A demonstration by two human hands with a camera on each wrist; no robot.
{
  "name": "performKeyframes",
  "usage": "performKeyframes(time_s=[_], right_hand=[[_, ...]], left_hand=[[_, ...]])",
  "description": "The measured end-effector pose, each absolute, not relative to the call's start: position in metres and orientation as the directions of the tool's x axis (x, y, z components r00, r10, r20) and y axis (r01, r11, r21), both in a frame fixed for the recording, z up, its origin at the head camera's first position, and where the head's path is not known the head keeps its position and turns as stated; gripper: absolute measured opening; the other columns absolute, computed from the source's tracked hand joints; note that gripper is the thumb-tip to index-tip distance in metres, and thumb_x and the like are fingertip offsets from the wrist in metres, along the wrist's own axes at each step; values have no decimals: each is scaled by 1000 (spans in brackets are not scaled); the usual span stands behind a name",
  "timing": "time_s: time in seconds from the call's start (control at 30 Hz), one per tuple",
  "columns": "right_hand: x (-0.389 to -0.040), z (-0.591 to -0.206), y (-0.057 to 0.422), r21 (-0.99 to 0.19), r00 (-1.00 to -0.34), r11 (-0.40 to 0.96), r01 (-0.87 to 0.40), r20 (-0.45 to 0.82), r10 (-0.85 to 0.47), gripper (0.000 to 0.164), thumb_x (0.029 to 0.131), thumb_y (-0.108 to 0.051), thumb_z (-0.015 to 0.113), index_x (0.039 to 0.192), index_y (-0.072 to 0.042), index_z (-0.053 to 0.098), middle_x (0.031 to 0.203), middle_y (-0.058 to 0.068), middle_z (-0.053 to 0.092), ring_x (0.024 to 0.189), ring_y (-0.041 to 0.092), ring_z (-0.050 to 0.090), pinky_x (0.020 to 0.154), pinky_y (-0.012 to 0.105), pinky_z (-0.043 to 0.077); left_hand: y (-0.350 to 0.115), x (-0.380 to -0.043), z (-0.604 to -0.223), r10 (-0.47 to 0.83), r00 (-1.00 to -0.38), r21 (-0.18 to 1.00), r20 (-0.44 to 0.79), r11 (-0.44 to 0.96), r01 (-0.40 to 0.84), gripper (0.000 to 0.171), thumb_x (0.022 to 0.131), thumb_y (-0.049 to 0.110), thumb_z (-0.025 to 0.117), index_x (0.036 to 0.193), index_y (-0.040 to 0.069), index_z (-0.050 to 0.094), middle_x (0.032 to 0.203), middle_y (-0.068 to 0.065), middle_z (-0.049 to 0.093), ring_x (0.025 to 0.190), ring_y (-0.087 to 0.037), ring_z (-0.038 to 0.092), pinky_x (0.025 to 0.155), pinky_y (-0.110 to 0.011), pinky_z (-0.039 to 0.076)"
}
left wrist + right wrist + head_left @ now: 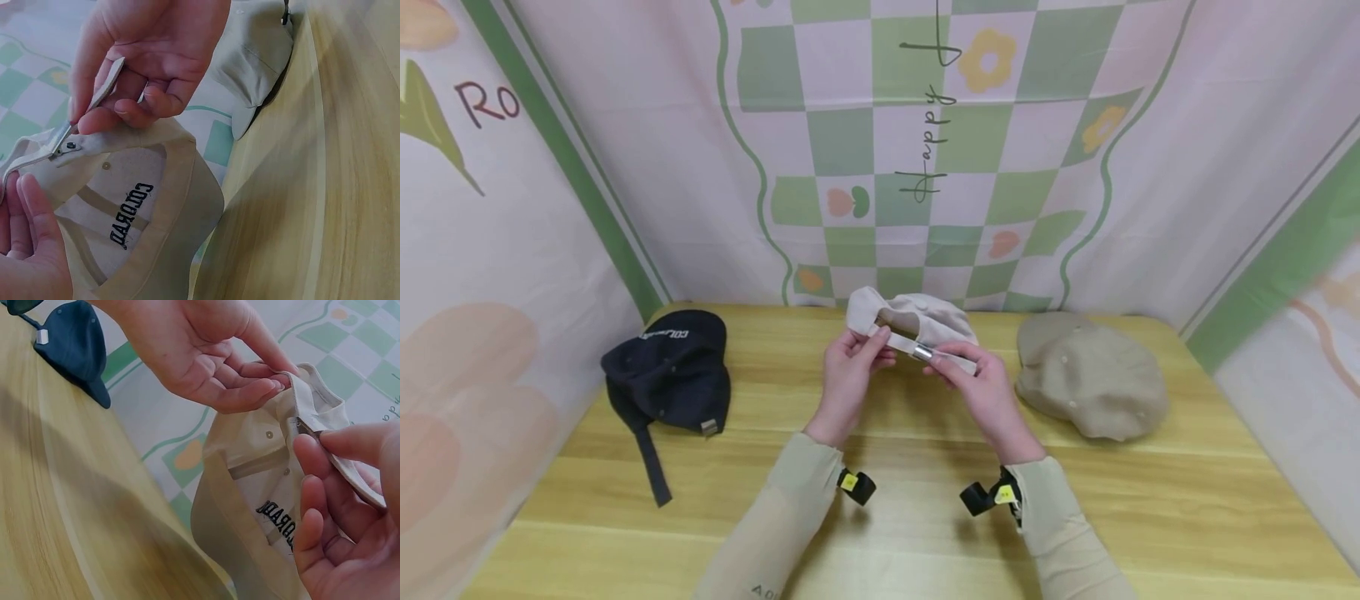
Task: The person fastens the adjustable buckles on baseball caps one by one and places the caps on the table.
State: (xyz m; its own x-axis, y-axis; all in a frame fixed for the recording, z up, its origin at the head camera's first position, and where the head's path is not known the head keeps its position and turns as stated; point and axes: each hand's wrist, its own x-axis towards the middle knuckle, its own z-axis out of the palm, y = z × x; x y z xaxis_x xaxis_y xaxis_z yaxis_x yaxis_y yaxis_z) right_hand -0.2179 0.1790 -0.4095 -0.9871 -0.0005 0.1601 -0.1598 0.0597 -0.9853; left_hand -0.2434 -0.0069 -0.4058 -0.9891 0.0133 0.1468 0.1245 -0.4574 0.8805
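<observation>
One pale cap (951, 315), its back strap (901, 342) between two hands.
Wrist views show embroidered lettering (131, 215) inside the cap, which the head view does not; sleeved forearms (782, 508) reach forward, hands close together; left hand (850, 358) pinches the back strap, right hand (976, 383) pinches it at the metal buckle (922, 352); the pale cap is near the back edge of the counter (917, 533), between a dark cap (670, 375), left, loose strap (652, 467) trailing, and a beige cap (1086, 375), right.
</observation>
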Motion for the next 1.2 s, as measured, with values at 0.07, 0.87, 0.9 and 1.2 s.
performKeyframes(time_s=[0.07,0.87,0.9,1.2], right_hand=[[-218,-409,179,-988,-990,66,-138,139,20,23,98,-15,71,108,5,69,95,20,73,86,22,64,74,26,53],[-216,-408,172,-967,-960,-33,-252,245,134,13,94,6,65,87,7,55,105,11,70,85,19,64,71,23,54],[-216,-408,172,-966,-961,-43,-254,246,129,13,95,6,65,87,7,55,103,11,70,84,19,65,71,23,54],[-216,-417,173,-992,-978,29,-123,126,169,23,94,-15,76,90,0,58,82,7,67,74,19,63,65,24,54]], left_hand=[[-6,-243,-406,22,-989,883,148,-453,122,7,98,5,68,94,2,63,82,-7,68,72,-15,66,70,-25,59],[-10,-243,-406,17,-990,820,139,-563,105,30,107,9,52,123,-17,54,91,-12,66,80,-17,66,80,-28,59],[-10,-243,-406,18,-990,821,139,-561,105,31,107,9,52,124,-17,54,92,-12,66,80,-17,66,80,-28,59],[-11,-242,-406,17,-990,817,141,-567,107,29,108,9,51,124,-15,55,94,-12,66,81,-17,66,81,-28,58]])
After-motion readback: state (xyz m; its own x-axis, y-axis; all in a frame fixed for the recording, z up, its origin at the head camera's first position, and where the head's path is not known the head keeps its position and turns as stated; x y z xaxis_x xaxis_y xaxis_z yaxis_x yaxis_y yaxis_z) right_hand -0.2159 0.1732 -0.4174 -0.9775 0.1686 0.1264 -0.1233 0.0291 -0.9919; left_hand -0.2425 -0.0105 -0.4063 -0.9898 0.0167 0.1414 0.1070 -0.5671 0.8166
